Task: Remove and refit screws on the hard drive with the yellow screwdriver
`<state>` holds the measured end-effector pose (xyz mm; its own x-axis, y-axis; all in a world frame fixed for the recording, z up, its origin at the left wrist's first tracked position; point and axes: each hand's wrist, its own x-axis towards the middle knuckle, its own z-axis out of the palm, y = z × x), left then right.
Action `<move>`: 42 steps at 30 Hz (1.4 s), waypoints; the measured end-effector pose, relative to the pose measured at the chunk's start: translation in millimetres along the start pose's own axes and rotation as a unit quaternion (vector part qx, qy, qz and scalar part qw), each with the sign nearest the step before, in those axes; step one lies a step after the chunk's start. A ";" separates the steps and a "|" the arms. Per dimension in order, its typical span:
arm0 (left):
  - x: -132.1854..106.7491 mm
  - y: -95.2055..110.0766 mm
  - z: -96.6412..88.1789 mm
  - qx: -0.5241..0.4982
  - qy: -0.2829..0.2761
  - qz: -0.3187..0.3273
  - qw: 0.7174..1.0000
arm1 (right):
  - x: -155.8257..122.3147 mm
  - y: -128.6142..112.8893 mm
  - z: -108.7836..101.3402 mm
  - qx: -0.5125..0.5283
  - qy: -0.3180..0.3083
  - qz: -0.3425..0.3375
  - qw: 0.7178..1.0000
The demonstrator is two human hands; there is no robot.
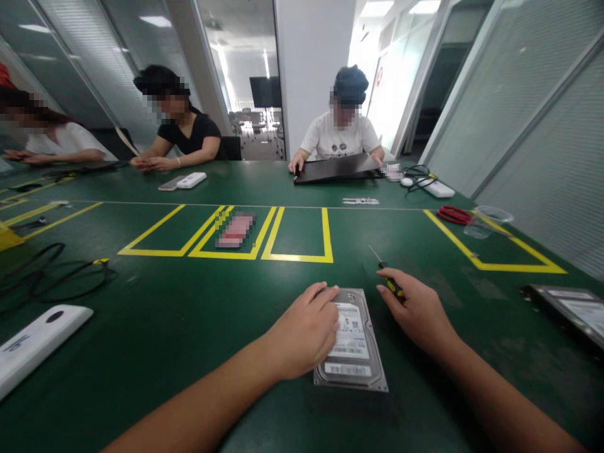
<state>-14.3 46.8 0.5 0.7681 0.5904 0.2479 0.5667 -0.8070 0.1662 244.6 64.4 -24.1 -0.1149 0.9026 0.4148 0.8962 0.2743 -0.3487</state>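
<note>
A silver hard drive (355, 346) with a white label lies flat on the green table (179, 327) right in front of me. My left hand (306, 330) rests on its left edge with fingers curled over the top corner. My right hand (415, 308) lies just right of the drive and is closed round a small screwdriver (387, 277) with a black and yellow handle, its thin shaft pointing away from me.
Another hard drive (570, 311) lies at the right edge. Red scissors (455, 215) and a clear cup (488, 220) sit far right. White device (35, 343) and black cables (51, 277) lie left. Three people sit across; one holds a black laptop (337, 170).
</note>
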 end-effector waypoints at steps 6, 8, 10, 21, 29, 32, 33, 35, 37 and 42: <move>-3.7 -3.3 0.0 -0.010 0.008 0.012 1.000 | -4.0 -8.5 -1.0 0.060 0.032 -0.006 0.998; -4.4 -4.5 -0.3 -0.017 0.006 0.021 1.000 | -8.3 -14.7 -0.7 0.088 0.019 0.009 0.996; -4.8 -5.8 -0.7 -0.026 0.000 0.025 0.999 | -14.4 -21.4 0.7 0.106 0.003 0.013 0.994; -11.7 -10.9 3.1 -0.139 0.068 -0.027 0.988 | -33.7 -41.0 4.1 0.177 -0.095 -0.071 0.977; -14.0 -16.9 4.2 -0.264 0.146 -0.178 0.937 | -34.4 -43.6 3.2 0.189 -0.125 -0.057 0.972; -14.3 -20.8 7.5 -0.311 0.160 -0.213 0.912 | -34.3 -44.7 2.7 0.196 -0.127 -0.048 0.971; -14.4 -21.9 8.7 -0.321 0.163 -0.217 0.907 | -34.4 -45.1 2.7 0.198 -0.127 -0.046 0.971; -14.7 -23.7 10.9 -0.338 0.168 -0.219 0.900 | -34.8 -45.8 2.5 0.203 -0.128 -0.040 0.970; -14.8 -25.0 12.7 -0.348 0.174 -0.223 0.894 | -34.9 -46.7 2.0 0.207 -0.136 -0.031 0.968; -14.6 -26.7 13.5 -0.349 0.196 -0.233 0.886 | -34.4 -46.8 1.5 0.207 -0.141 -0.033 0.967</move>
<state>-36.6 59.9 -20.5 0.2581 0.9224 0.2872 0.3684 -0.3688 0.8534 205.9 21.0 -23.3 -0.3316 0.9168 0.2224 0.6406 0.3919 -0.6603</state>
